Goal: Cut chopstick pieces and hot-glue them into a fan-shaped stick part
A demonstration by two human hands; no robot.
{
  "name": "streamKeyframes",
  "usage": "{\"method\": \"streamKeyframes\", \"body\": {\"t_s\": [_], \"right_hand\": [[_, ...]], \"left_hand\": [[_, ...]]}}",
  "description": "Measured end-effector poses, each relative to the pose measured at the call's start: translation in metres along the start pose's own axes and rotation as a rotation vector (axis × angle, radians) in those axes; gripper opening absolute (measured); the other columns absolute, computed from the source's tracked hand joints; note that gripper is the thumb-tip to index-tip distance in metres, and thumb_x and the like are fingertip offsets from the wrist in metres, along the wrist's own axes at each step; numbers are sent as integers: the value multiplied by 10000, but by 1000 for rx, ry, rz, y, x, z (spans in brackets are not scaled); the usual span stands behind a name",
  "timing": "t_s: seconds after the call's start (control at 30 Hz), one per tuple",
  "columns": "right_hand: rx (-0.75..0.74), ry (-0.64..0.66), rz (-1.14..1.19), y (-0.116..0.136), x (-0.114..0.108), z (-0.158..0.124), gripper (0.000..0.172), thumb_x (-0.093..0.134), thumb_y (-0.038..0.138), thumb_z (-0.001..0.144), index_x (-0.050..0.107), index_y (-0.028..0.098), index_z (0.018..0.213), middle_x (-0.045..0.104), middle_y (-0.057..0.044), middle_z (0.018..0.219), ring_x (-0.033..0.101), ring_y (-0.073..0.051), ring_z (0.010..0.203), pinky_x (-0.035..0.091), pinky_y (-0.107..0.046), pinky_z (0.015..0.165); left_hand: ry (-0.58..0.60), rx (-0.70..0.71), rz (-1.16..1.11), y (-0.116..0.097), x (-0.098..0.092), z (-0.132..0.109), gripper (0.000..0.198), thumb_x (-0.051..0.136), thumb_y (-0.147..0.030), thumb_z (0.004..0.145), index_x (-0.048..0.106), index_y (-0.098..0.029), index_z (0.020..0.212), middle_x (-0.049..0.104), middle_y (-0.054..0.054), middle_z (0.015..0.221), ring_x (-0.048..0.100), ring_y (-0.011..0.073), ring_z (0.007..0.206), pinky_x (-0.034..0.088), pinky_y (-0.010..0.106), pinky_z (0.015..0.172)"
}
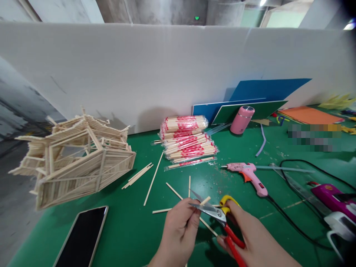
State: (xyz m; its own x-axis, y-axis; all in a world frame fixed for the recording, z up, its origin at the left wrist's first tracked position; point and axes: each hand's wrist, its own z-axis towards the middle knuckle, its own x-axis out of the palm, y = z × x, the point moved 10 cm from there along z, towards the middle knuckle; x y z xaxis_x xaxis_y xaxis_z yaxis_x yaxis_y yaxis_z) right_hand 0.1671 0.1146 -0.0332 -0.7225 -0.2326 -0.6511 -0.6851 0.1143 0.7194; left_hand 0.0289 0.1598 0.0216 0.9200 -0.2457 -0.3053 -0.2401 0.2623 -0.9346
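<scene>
Head view: loose sticks (174,190) cross near the hands, stick model (83,183) left, glue gun (251,172) right, wrapped chopsticks (189,142) far. Right hand (256,231) grips scissors (219,215), blades apart, aimed far left; left hand (180,226) pinches a pale stick (206,200) beside them, slanting far right.

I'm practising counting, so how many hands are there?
2: the left hand, holding a wooden stick, and the right hand, gripping scissors. No others show.

Left hand (182,224) closed in a pinch, right hand (251,230) curled — both bare
</scene>
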Motion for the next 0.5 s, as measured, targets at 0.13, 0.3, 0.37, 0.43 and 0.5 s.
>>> {"method": "streamKeyframes", "body": {"t_s": [0.13,0.3,0.37,0.43,0.5], "right_hand": [[1,20,60,0,3,2,317,542,334,703,446,216,982,625,-40,882,590,-162,739,445,-233,651],[12,5,16,0,0,1,254,536,303,687,491,213,921,632,-25,754,584,-157,620,422,-223,556],[-8,11,1,2,1,0,247,536,284,676,503,213,910,631,-17,732,581,-154,603,409,-214,534],[-18,10,-12,3,2,-1,260,538,270,663,507,213,916,631,-11,720,580,-151,598,399,-206,521],[-14,-12,-26,2,2,-1,271,537,254,654,510,213,921,630,-6,707,575,-146,588,390,-200,514]], "left_hand": [[43,56,43,-2,4,-1,191,459,-124,771,634,-195,743,615,44,715,566,151,653,408,207,605],[86,56,73,-3,8,-2,189,437,-140,792,610,-182,730,593,48,702,550,143,638,401,201,599],[101,54,73,-4,9,-2,188,436,-145,796,604,-184,722,587,47,699,549,144,645,398,200,605],[109,53,75,-4,10,-2,191,434,-150,799,601,-187,715,578,44,689,544,145,643,395,201,604],[114,53,78,-4,11,-3,196,426,-156,803,598,-190,715,571,42,681,536,146,637,391,206,600]]}}
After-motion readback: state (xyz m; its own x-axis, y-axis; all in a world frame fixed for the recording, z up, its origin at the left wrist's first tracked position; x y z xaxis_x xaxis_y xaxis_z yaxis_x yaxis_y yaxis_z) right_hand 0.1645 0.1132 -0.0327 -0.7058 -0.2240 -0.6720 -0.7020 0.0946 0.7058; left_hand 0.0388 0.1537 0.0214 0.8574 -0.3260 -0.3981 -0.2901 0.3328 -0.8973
